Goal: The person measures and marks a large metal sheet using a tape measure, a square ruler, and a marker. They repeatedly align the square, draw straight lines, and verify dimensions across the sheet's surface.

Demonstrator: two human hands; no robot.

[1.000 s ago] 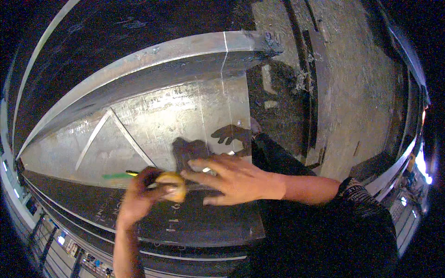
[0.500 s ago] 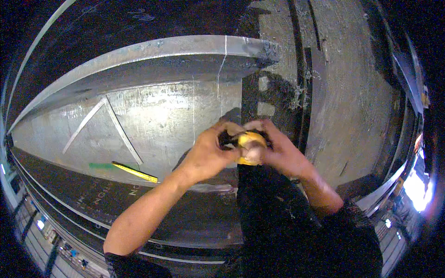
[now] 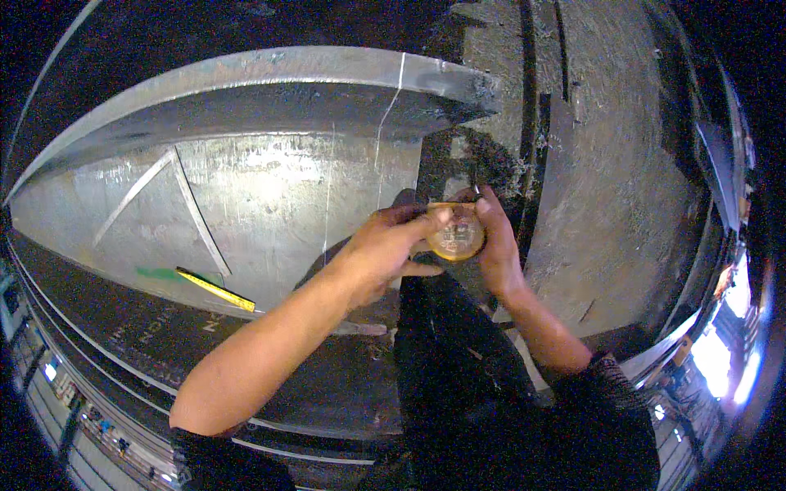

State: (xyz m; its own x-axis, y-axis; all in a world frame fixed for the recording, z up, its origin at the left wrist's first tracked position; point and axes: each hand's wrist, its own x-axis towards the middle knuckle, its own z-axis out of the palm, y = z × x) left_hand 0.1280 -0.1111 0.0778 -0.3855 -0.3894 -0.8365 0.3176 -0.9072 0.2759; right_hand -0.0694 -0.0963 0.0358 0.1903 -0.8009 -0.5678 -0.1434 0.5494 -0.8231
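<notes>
Between my hands is a round, yellow-rimmed case (image 3: pixel 458 235) with a pale printed face turned up; its exact kind I cannot make out. My left hand (image 3: pixel 381 250) grips its left side, thumb across the face and fingers reaching beneath. My right hand (image 3: pixel 498 241) holds its right edge, with fingers curled round the far side. A small bright tip shows by the right fingertips, too small to name. Below lies a grey steel beam (image 3: pixel 246 192) with a raised flange and thin white marking lines.
A yellow strip with dark markings (image 3: pixel 215 289) lies on the beam beside a green paint smear (image 3: pixel 155 272). Two pale strips (image 3: pixel 201 213) form an angle farther left. Rough grey metal (image 3: pixel 614 204) extends at the right. My dark-clothed leg is below my hands.
The round case has tilted so its face shows, and it sits slightly higher and to the right. My left thumb now rests on the face. The whole view has shifted a little.
</notes>
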